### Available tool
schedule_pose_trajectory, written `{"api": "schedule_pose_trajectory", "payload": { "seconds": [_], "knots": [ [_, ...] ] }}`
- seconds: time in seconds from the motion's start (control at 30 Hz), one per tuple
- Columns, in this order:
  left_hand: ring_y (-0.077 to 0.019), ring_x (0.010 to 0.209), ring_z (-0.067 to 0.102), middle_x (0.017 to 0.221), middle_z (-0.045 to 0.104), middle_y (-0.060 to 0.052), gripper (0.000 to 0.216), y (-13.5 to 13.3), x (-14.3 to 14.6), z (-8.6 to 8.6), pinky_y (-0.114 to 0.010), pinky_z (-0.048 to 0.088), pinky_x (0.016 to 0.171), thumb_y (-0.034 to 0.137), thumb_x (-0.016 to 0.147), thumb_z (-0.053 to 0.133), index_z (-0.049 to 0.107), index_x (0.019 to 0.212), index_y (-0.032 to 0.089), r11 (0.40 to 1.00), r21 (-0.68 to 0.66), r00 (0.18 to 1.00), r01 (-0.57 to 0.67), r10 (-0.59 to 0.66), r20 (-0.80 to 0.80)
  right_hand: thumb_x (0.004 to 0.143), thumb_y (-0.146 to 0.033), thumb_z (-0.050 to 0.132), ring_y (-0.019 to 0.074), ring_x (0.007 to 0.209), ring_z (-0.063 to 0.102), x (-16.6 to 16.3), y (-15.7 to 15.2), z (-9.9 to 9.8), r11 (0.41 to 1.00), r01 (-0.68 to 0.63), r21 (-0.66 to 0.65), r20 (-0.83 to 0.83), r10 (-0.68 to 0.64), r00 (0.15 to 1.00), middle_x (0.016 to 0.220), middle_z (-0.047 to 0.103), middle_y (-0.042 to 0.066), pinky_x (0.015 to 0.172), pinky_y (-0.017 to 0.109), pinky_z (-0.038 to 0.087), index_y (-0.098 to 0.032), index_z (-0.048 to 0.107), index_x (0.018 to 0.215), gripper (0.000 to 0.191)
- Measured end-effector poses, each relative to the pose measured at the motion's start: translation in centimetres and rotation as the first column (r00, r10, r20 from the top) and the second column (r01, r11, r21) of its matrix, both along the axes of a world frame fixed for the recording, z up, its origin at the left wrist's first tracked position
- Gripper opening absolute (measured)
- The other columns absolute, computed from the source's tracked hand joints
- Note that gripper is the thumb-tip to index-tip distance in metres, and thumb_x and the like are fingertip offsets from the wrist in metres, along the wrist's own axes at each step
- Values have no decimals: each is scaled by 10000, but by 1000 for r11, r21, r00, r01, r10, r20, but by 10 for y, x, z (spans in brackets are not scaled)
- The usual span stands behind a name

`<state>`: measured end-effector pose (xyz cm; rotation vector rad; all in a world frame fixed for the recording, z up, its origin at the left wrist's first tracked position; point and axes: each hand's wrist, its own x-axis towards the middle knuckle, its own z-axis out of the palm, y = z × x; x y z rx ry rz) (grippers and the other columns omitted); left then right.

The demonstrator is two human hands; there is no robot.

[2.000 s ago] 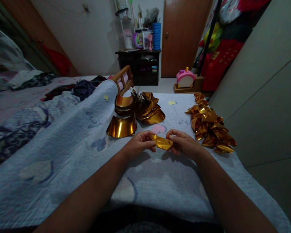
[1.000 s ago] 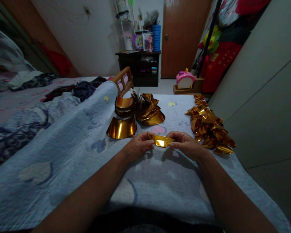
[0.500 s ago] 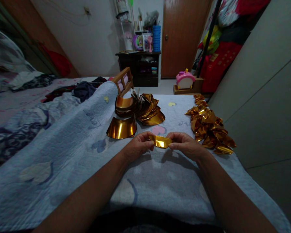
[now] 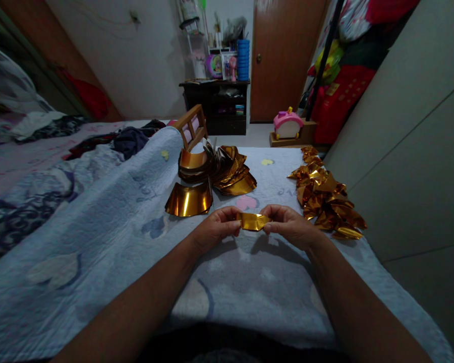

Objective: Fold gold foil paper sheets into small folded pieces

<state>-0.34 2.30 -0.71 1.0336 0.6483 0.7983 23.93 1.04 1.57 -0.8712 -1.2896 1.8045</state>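
A small piece of shiny gold foil paper [image 4: 252, 222], folded into a short strip, is held just above the bed cover. My left hand [image 4: 220, 227] pinches its left end between thumb and fingers. At the other end my right hand [image 4: 285, 226] has a like pinch. Beyond my left hand lies a fanned stack of curved gold foil sheets [image 4: 189, 199], with more sheets [image 4: 234, 176] spread behind it. To the right of my right hand rests a heap of folded gold foil pieces [image 4: 325, 196].
A pale blue quilted cover [image 4: 249, 282] with heart prints lies under everything. Farther off are a wooden rail [image 4: 191, 126], a pink toy [image 4: 288, 124], a dark cabinet [image 4: 215, 111] and a door [image 4: 287, 60]. A pale panel [image 4: 419, 151] borders the right side.
The gold foil strip looks slightly flatter and turned a little between my fingers. Both hands stay in nearly the same place, and the stacks and heap are unchanged.
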Motion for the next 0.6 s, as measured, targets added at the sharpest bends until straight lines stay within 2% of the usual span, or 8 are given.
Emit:
{"api": "schedule_pose_trajectory", "payload": {
  "seconds": [0.3, 0.6],
  "knots": [
    [-98, 638, 544, 773, 638, -3, 341, -1, -1, 0, -217, 414, 627, 327, 705, 876, 686, 930, 156, 1000, 16, 1000, 23, -23, -19, 644, -367, 909, 103, 632, 514, 0, -2, 2, 999, -34, -6, 19, 34, 999, 741, 614, -26, 577, 228, 409, -185, 650, 806, 355],
    [-98, 653, 543, 804, 652, -18, 323, 0, 0, 0, -214, 410, 626, 317, 698, 882, 715, 920, 152, 1000, 11, 1000, 10, -10, 4, 686, -454, 884, 124, 676, 551, 1, -1, -1, 999, -47, 21, -46, 48, 998, 732, 631, -8, 664, 261, 437, -175, 686, 826, 369]
  ]
}}
